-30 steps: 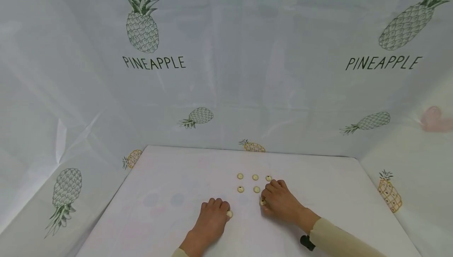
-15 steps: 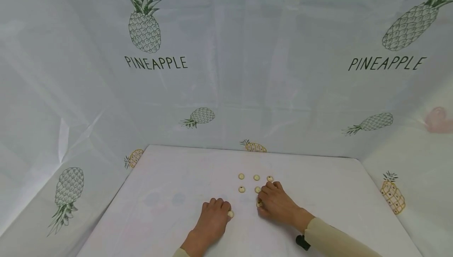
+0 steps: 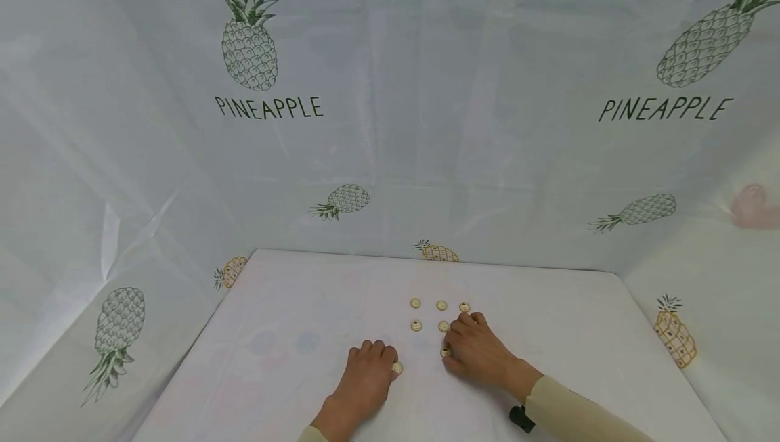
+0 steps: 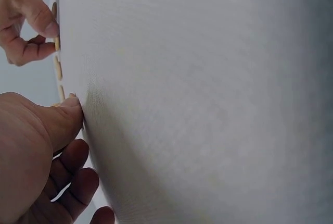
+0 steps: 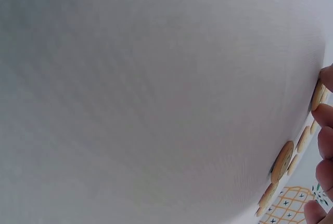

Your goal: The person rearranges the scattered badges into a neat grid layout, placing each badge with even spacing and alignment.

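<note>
My left hand [image 3: 363,374] pinches a small round wooden disc [image 3: 397,367] between thumb and finger, low over the white tabletop. In the left wrist view its thumb covers most of that disc. To the right, my right hand [image 3: 478,352] holds a second wooden disc [image 3: 445,352] by its edges; the right wrist view has this disc [image 5: 318,96] between two fingertips, close to the table surface. Just beyond lie several more discs: a back row ending at a disc [image 3: 464,307] beside the right knuckles, and a nearer pair with one disc [image 3: 443,326] right by the fingers.
The white table [image 3: 292,388] has its back edge against a hanging pineapple-print cloth [image 3: 426,124], which also rises at both sides. A black object [image 3: 521,418] sits under the right sleeve [image 3: 573,408].
My right hand has shifted a little left and nearer with its disc, then stays nearly still. My left hand keeps its place and its hold. The head view has turned slightly.
</note>
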Available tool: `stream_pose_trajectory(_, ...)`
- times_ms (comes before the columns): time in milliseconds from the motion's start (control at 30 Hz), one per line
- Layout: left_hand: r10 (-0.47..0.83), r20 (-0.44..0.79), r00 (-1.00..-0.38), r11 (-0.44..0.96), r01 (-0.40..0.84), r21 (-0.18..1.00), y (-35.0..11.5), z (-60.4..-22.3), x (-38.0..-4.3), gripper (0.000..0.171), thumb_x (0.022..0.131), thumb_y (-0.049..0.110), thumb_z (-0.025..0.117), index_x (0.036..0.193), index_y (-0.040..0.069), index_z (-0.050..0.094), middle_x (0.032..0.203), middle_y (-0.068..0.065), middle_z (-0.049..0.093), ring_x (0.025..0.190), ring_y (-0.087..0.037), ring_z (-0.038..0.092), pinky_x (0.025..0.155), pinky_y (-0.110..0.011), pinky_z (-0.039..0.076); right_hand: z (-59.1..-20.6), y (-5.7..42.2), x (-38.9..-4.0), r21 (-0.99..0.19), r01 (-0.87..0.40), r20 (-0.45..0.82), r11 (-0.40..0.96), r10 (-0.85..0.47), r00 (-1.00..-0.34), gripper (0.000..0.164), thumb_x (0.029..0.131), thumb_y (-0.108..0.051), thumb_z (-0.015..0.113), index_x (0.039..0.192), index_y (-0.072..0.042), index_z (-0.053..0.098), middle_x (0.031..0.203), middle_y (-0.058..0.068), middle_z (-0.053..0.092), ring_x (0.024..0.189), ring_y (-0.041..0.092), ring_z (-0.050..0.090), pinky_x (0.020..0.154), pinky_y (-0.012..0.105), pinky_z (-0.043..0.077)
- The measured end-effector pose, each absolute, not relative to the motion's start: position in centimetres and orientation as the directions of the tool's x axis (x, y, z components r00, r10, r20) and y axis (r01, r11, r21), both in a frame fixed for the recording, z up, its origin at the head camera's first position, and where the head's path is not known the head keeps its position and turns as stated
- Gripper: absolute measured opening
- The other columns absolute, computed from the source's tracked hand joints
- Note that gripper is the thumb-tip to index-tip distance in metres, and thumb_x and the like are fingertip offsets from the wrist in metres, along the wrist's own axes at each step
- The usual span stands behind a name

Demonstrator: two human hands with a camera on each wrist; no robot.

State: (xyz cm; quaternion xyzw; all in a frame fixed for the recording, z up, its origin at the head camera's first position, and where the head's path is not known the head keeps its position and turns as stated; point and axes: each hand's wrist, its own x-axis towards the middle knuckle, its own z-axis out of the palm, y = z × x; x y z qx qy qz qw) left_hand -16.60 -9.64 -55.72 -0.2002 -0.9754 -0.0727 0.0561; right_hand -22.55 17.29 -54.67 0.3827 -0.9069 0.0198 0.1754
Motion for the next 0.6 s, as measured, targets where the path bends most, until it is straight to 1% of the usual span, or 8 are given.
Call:
stream_pose_trajectory(167,0.389,0.161,-0.907,0.908,0.407,0.103,-9.57,-55.52,-16.48,0.023,0.093,0.031,0.08,0.104,0.018,0.066,0.094,0.003,0.06,0.085,-0.015,0.046,0.074,-0.036,0.038,-54.8,17.41,-22.6,0.095,-0.706,0.352,0.702,-0.687,-0.636,0.019,0.087,-0.036,0.082,0.087,-0.019,0.072,0.089,-0.008,0.063,0.09,0.015,0.047,0.091,0.045,0.041)
stream_pose_trajectory(333,0.38,0.137,-0.915,0.913,0.395,0.101,-9.51,-55.61,-16.58,0.024,0.094,0.033,0.079,0.106,0.018,0.066,0.097,0.003,0.061,0.087,-0.015,0.046,0.075,-0.036,0.039,-54.88,17.62,-22.7,0.082,-0.71,0.347,0.7,-0.688,-0.638,0.019,0.088,-0.037,0.081,0.092,-0.019,0.073,0.093,-0.007,0.065,0.093,0.015,0.048,0.092,0.045,0.041)
stream_pose_trajectory(467,0.379,0.133,-0.916,0.914,0.392,0.099,-9.49,-55.72,-16.61,0.024,0.094,0.033,0.079,0.106,0.018,0.066,0.097,0.003,0.061,0.087,-0.015,0.046,0.075,-0.036,0.039,-54.99,17.62,-22.72,0.073,-0.716,0.36,0.695,-0.688,-0.631,0.017,0.087,-0.034,0.083,0.089,-0.02,0.073,0.092,-0.008,0.066,0.091,0.014,0.048,0.092,0.046,0.042)
stream_pose_trajectory(600,0.387,0.145,-0.91,0.911,0.402,0.092,-9.49,-55.75,-16.59,0.024,0.093,0.034,0.079,0.105,0.018,0.065,0.096,0.004,0.059,0.087,-0.015,0.045,0.074,-0.035,0.037,-55.04,17.69,-22.71,0.082,-0.709,0.377,0.7,-0.68,-0.629,0.019,0.086,-0.035,0.084,0.087,-0.02,0.072,0.089,-0.008,0.064,0.091,0.014,0.048,0.091,0.046,0.041)
